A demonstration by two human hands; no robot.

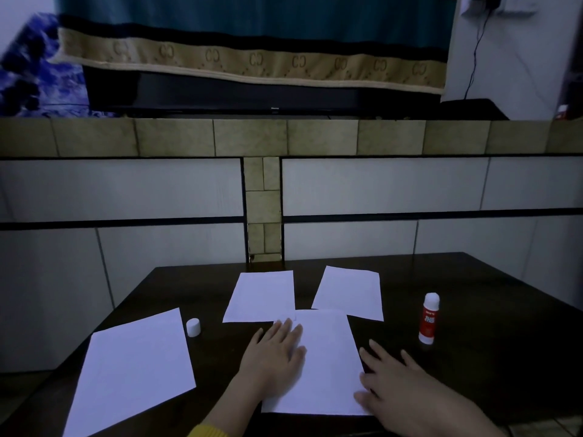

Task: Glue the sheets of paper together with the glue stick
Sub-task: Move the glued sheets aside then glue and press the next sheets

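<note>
Two flat hands, left hand (275, 354) and right hand (407, 386), fingers straight on centre sheet (328, 357), uncapped red glue stick (429, 320) label unreadable

Dim bluish light, soft wide-angle edges

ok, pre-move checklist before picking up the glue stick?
1. Glue stick upright, nothing around it: ok.
2. Cap off, left of the sheets: ok.
3. Right hand free, open at the centre sheet edge: ok.
4. Left hand flat on the centre sheet: ok.
5. Glue already on the sheet: cannot tell.
6. Other sheets within reach on the table: ok.
</note>
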